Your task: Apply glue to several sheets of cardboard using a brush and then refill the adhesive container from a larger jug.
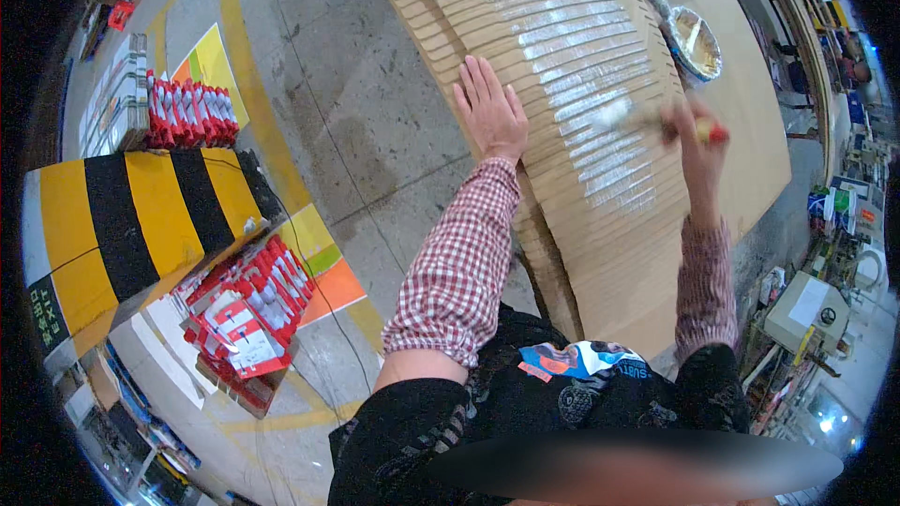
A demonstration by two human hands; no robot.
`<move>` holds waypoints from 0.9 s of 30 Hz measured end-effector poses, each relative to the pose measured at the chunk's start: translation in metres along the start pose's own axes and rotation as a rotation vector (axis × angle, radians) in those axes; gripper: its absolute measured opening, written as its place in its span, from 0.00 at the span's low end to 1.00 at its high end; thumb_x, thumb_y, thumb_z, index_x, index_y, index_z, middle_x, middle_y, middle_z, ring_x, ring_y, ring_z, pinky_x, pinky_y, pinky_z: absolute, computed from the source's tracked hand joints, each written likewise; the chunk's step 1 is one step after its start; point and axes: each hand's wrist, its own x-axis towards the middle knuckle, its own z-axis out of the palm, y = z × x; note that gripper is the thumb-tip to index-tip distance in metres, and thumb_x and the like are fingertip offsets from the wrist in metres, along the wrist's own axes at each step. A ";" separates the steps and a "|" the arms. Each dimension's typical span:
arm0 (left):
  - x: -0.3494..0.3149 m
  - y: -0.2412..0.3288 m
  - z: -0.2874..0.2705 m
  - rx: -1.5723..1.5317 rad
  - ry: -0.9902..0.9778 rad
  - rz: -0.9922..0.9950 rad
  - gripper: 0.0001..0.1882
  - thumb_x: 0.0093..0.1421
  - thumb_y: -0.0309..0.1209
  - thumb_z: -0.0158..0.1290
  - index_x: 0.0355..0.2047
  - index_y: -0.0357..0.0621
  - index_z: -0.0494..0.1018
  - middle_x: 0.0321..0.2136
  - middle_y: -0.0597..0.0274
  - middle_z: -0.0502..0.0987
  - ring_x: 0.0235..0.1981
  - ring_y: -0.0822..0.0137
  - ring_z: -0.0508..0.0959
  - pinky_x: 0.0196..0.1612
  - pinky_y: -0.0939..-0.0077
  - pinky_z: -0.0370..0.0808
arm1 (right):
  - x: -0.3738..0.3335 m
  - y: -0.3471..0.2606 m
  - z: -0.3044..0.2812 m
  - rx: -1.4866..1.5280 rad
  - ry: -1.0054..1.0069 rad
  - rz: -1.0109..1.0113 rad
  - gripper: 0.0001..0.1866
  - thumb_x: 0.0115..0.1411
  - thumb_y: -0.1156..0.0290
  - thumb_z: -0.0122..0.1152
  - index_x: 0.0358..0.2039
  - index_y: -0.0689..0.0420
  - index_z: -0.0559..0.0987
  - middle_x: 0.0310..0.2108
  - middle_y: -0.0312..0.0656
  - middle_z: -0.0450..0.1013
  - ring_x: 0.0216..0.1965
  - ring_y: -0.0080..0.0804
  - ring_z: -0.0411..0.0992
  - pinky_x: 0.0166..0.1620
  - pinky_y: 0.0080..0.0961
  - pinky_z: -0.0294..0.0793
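Overlapping brown cardboard sheets [600, 253] lie fanned out, so their edges form a row of narrow strips. A shiny white band of wet glue [581, 47] runs along these strips. My left hand [492, 111] rests flat on the left side of the sheets, fingers stretched out. My right hand [696, 136], somewhat blurred, grips a brush [645, 118] with a red end on its handle. The brush's whitish tip is over the right part of the glue band; whether it touches is hard to tell. A bowl [696, 45] of pale paste with a stick in it stands beyond my right hand.
Under the sheets and bowl spreads a large cardboard surface [750, 145]. To the left, a yellow-and-black striped pillar [141, 211] stands between stacks of red-and-white printed pieces [192, 112] on the floor. A thin cable [314, 290] crosses the floor. Machinery [808, 314] stands at the right.
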 end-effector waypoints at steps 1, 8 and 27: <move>0.001 0.002 0.002 -0.015 -0.013 -0.010 0.31 0.61 0.37 0.35 0.62 0.34 0.45 0.64 0.48 0.45 0.65 0.54 0.44 0.64 0.58 0.38 | 0.029 -0.006 0.021 0.069 0.026 -0.061 0.10 0.56 0.69 0.60 0.22 0.60 0.76 0.17 0.31 0.70 0.17 0.14 0.66 0.20 0.12 0.63; 0.001 0.017 0.005 -0.082 0.007 -0.015 0.31 0.61 0.36 0.35 0.61 0.34 0.46 0.64 0.48 0.45 0.65 0.53 0.44 0.64 0.58 0.39 | 0.076 0.027 0.051 -0.250 -0.098 -0.151 0.13 0.57 0.65 0.60 0.21 0.61 0.76 0.15 0.30 0.68 0.17 0.14 0.67 0.21 0.12 0.63; 0.002 0.009 -0.003 0.011 -0.039 -0.001 0.31 0.61 0.37 0.35 0.61 0.34 0.47 0.63 0.47 0.46 0.65 0.53 0.45 0.64 0.57 0.39 | 0.075 0.018 0.018 -0.035 -0.021 0.038 0.18 0.55 0.59 0.62 0.17 0.60 0.75 0.14 0.32 0.70 0.12 0.15 0.65 0.16 0.13 0.63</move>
